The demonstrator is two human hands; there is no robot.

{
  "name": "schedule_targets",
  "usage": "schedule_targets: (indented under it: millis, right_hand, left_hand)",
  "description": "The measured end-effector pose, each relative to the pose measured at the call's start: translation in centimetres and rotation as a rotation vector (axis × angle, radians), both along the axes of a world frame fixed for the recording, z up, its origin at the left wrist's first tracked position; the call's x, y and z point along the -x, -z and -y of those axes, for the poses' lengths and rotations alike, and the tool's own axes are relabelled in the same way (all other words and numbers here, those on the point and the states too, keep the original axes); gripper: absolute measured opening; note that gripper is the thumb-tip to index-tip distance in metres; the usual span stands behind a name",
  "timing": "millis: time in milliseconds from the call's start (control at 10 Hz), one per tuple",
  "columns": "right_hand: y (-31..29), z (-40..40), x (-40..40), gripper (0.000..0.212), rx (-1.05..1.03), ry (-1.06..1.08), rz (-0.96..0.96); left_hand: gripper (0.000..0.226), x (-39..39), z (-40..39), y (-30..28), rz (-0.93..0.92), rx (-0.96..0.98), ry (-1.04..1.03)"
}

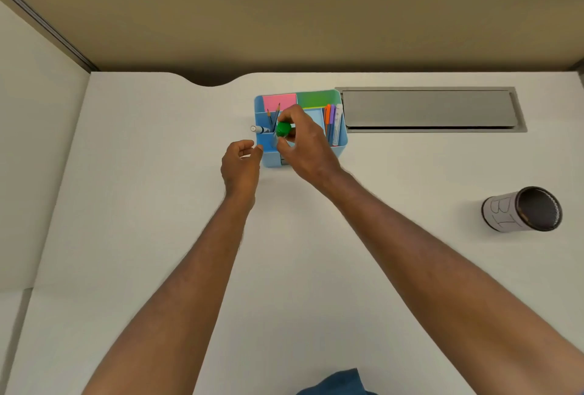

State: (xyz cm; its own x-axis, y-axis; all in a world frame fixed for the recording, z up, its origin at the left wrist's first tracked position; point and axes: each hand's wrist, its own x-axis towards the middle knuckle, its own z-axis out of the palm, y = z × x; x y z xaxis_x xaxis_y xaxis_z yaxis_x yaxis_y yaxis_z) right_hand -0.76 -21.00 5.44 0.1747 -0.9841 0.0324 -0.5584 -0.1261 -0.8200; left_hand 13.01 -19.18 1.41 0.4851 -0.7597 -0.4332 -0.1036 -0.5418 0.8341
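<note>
Over on the left, the left hand [241, 162] is hovering with fingers loosely curled, gripping nothing, its fingertips right at the organizer's [343, 141] front left corner; whether they are touching is hard to tell. A marker [259, 129] is poking out over the organizer's left wall, mostly hidden. Pencils [274, 116] are standing just behind. The right hand [303, 144] is pinching a green cap [283, 129] over the front left compartments, and its fingers are covering whatever is under that cap. Further right, pens [330, 119] are leaning in the end slot, their print too small to read. On the counter [142, 205], far right, a cup [521, 209] is showing handwritten "B1" on its label. Blue cloth [338, 383] is getting cut off at the bottom edge.
</note>
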Motion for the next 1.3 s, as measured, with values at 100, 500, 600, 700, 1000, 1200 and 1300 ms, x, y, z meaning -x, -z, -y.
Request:
schedule_targets:
  millis: [100, 500, 600, 700, 1000, 1200, 1300]
  right_hand:
    - [0.5, 0.3, -0.5, 0.028, -0.015, -0.017, -0.043]
    - [2.2, 0.6, -1.4, 0.030, 0.025, -0.192, -0.437]
    - [2.5, 0.7, -1.7, 0.026, 0.064, -0.205, -0.538]
    - [2.8, 0.8, -1.9, 0.027, 0.093, -0.236, -0.640]
    - [3.8, 0.7, -2.4, 0.030, 0.094, -0.244, -0.779]
    - [2.7, -0.6, -1.1, 0.042, 0.078, -0.221, -0.586]
    - [2.4, -1.5, 0.4, 0.047, 0.099, -0.129, -0.510]
  left_hand:
    - [0.029, 0.3, 0.4, 0.4, 0.011, -0.008, 0.010]
    - [0.025, 0.1, 0.7, 1.2, -0.096, 0.066, -0.052]
    - [0.025, 0.1, 0.7, 1.3, -0.111, 0.073, -0.062]
    - [0.026, 0.2, 0.6, 1.3, -0.115, 0.081, -0.065]
    - [0.028, 0.3, 0.7, 1.3, -0.102, 0.064, -0.070]
    - [0.029, 0.9, 0.2, 0.2, -0.013, 0.081, -0.092]
    - [0.027, 1.4, -0.4, -0.2, 0.130, 0.146, -0.083]
